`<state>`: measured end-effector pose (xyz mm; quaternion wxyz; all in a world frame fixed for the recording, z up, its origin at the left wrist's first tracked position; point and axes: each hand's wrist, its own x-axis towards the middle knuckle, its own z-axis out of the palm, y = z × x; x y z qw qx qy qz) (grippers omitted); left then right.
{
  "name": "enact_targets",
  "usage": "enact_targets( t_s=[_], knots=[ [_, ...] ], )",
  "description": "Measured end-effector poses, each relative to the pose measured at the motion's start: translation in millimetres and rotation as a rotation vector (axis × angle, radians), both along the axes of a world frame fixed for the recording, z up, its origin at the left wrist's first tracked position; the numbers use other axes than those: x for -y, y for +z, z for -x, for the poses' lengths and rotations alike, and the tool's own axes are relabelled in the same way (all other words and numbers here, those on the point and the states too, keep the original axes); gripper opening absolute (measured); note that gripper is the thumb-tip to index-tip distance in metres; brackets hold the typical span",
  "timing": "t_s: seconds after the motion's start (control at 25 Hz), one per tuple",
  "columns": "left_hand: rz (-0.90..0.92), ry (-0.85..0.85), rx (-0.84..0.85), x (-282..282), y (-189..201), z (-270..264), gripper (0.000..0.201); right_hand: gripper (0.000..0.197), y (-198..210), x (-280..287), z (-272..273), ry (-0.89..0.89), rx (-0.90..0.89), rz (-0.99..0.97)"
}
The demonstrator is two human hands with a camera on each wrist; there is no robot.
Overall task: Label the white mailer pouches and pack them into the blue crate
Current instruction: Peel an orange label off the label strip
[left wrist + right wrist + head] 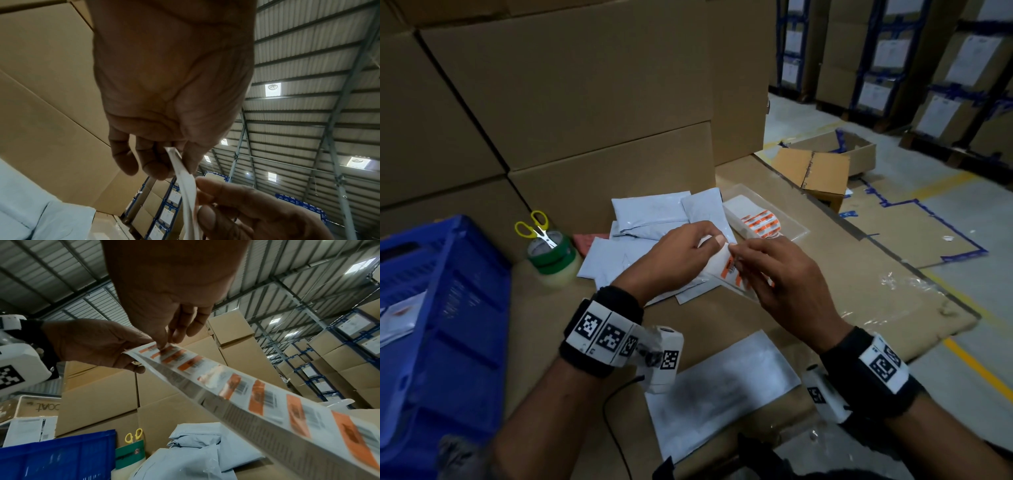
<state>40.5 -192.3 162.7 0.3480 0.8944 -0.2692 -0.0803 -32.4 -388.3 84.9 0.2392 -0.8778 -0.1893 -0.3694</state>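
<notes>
Yellow-handled scissors [536, 224] rest atop a green tape roll [551, 251] on the cardboard surface [544, 329], big cartons [571, 102] stacked behind, an open box [825, 164] on the floor beyond.

From my feed, the left hand [172, 84] is pinching the top end of a white strip [186, 186] between thumb and curled fingers, while the right hand [246, 214] is holding it lower down. A pale pouch [30, 211] is lying at lower left, cardboard boxes [51, 97] rising behind.
</notes>
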Motion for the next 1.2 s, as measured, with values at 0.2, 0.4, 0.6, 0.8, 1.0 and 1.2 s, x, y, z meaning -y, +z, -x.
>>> enact_targets(
  t_s=[0.2,0.4,0.6,0.8,1.0,1.2],
  knots=[
    [0.002,0.013,-0.015,1,3,2,0.018,0.026,-3,1,3,-0.023,0.063,0.050],
    [0.098,0.012,-0.105,3,5,4,0.021,0.023,-1,-1,7,-0.004,0.053,-0.010],
    [0.261,0.087,-0.129,-1,5,8,0.023,0.031,14,-4,12,0.045,-0.156,-0.223],
    [0.351,0.098,-0.133,-6,1,20,0.014,0.052,16,10,12,0.042,-0.215,-0.022],
    [0.126,0.047,0.015,-15,-4,26,0.014,0.045,23,20,13,-0.043,-0.177,0.246],
    [0.185,0.035,0.039,-5,-18,40,0.013,0.021,15,-4,25,-0.104,-0.194,-0.232]
  ],
)
